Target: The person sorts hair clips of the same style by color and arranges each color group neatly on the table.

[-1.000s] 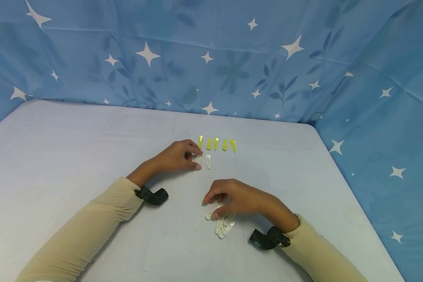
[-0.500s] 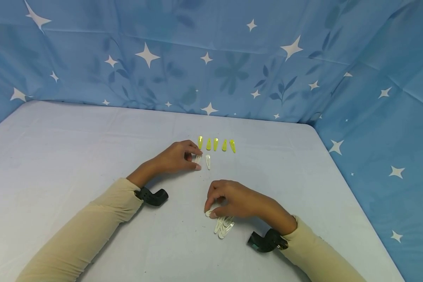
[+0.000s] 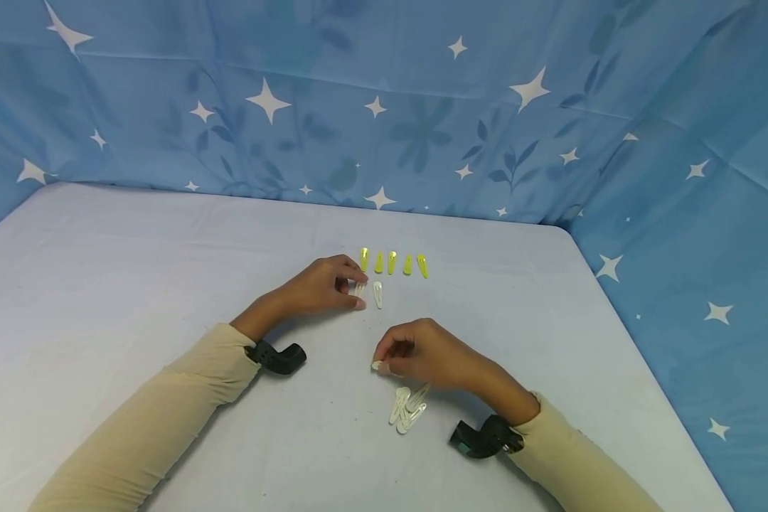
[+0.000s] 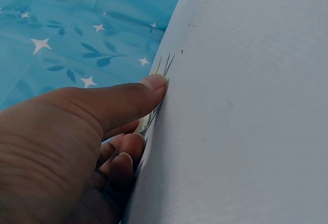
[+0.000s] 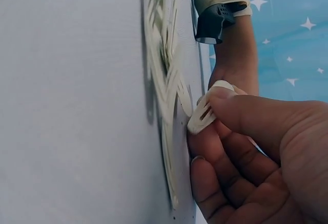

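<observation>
A white snap hair clip (image 5: pixel 202 117) is pinched between the thumb and fingers of my right hand (image 3: pixel 432 352), just above a small pile of white snap hair clips (image 3: pixel 404 412). In the right wrist view the pile (image 5: pixel 166 75) lies on the white cloth beside that hand. My left hand (image 3: pixel 323 284) rests farther back on the table, thumb and index finger spread around white clip pieces (image 3: pixel 360 289) that they partly hide. Right of those fingertips lies a single white clip (image 3: pixel 377 294).
Several yellow snap clips (image 3: pixel 392 262) stand in a row behind the left hand's fingertips. White cloth covers the table (image 3: pixel 230 441). A blue star-patterned curtain (image 3: pixel 333 107) hangs along the back and right. Each wrist wears a black camera (image 3: pixel 280 357).
My right hand closed its fingers on a white hair clip at the pile's far edge and lifted it slightly away from the others. My left hand stayed where it was.
</observation>
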